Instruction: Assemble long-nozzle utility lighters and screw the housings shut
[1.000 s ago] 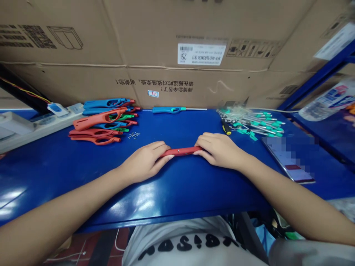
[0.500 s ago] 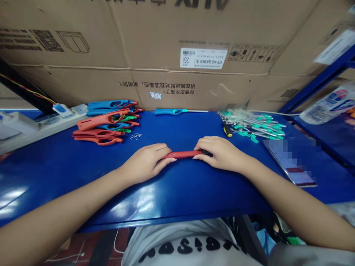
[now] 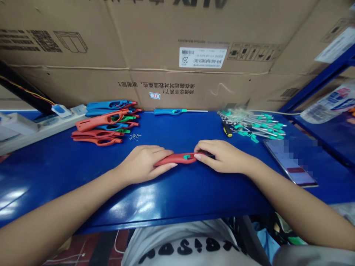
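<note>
Over the middle of the glossy blue table (image 3: 177,195), your left hand's (image 3: 141,162) fingers grasp the broad end and your right hand's (image 3: 226,157) pinch the slim end of a red plastic lighter-shaped casing (image 3: 173,159), best steadied without pressing its small teal trigger (image 3: 186,157).

From the red casing (image 3: 169,159) with its teal trigger (image 3: 186,157), we see orange, red, blue and green casings (image 3: 100,122) at ten o'clock. At twelve, we find blue and teal on one lighter (image 3: 163,112); at two, silver rods (image 3: 263,126) with teal ends and a yellow-and-black screwdriver (image 3: 226,130). Our tabletop (image 3: 172,195) is solid blue.
</note>
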`<state>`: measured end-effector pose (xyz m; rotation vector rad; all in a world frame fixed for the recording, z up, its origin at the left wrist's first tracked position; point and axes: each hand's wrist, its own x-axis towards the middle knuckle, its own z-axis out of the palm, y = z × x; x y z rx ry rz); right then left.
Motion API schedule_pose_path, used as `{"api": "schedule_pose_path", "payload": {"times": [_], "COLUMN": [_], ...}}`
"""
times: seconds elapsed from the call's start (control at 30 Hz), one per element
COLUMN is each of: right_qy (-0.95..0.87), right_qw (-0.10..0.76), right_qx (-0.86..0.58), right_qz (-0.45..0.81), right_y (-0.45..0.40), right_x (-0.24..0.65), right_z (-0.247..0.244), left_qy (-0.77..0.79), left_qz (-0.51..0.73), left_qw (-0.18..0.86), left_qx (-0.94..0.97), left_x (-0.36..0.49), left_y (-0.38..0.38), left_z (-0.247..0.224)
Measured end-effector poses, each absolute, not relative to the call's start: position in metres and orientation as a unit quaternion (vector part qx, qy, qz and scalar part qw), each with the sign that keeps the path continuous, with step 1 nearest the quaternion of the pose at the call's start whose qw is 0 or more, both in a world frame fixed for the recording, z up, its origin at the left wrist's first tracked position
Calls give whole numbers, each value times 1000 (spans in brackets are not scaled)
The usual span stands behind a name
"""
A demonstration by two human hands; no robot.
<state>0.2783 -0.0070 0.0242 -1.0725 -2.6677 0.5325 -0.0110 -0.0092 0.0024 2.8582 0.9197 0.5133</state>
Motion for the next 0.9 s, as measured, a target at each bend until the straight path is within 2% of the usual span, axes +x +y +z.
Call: {"api": "schedule_pose_path", "payload": {"times": [0.17, 0.33, 0.47, 0.73, 0.9], "right_qy": [-923, -913, -919, -924, -912], "right_qw": [196, 287, 269, 161, 163], "right_qx": [-265, -249, -262, -348, -376], "right_qz": [200, 150, 118, 3, -12], "right_y": [-10, -15, -14, 11, 22], "right_x": [268, 259, 260, 300, 318], "right_z": [16, 6, 9, 20, 27], "left_qy": [271, 253, 247, 271, 323], "left_qz": [216, 253, 254, 261, 229], "left_qw": [30, -15, -41, -82, -72], "left_qx": [937, 934, 934, 923, 915], "left_x": [-6, -1, -2, -25, -33], "left_y": [-18, -27, -25, -2, 4], "left_z": [3, 3, 5, 11, 14]}}
